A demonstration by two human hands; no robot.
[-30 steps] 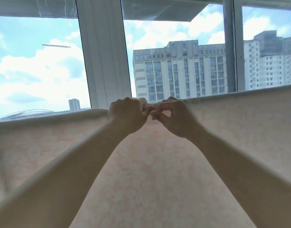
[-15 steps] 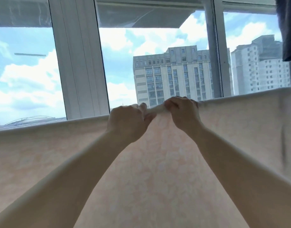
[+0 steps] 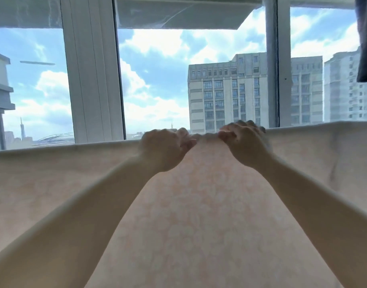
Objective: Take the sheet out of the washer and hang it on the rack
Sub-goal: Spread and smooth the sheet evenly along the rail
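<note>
A pale peach sheet [image 3: 199,215] with a faint flower pattern hangs spread across the whole lower view, its top edge running level from left to right. The rack under that edge is hidden by the cloth. My left hand [image 3: 165,149] grips the top edge near the middle with curled fingers. My right hand [image 3: 243,143] is just to its right, fingers curled over the same edge. A short bunched stretch of sheet lies between the two hands.
A large window with white frame posts [image 3: 93,80] stands right behind the sheet, with high-rise buildings [image 3: 228,94] outside. A dark garment [image 3: 366,38] hangs at the top right corner.
My hands have drawn slightly apart along the sheet's top edge, the right one sliding right. The view has shifted, bringing the dark garment into view.
</note>
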